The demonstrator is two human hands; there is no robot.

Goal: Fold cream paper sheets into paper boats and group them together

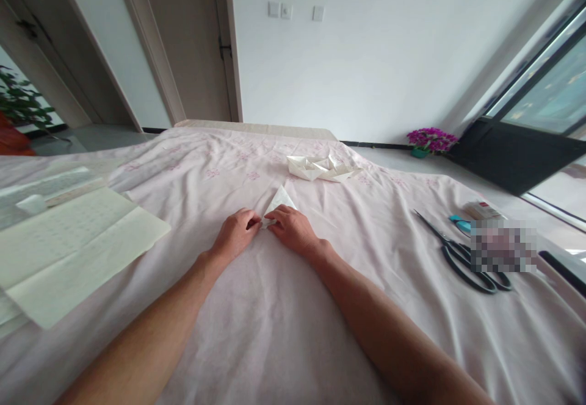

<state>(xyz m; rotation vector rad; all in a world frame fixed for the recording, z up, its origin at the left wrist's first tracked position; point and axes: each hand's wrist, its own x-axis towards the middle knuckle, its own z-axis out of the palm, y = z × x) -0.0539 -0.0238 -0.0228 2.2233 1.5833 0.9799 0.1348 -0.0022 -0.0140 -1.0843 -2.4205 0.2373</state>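
A small piece of white paper folded to a point [282,197] lies on the pink flowered cloth [256,319], its tip facing away from me. My left hand [238,230] pinches the paper's near left edge between thumb and fingers. Over its near right part rests my right hand [293,228], fingers bent and pressed on the paper. The near edge is partly hidden by my fingers. Just beyond stand folded paper boats [320,168], touching or close together.
Creased paper sheets [86,246] lie at the left. Black-handled scissors [458,255] rest at the right, points facing away, beside a small box [483,211] and a blurred-out patch. Past the cloth's far edge, a potted plant with magenta flowers [430,140] stands on the floor.
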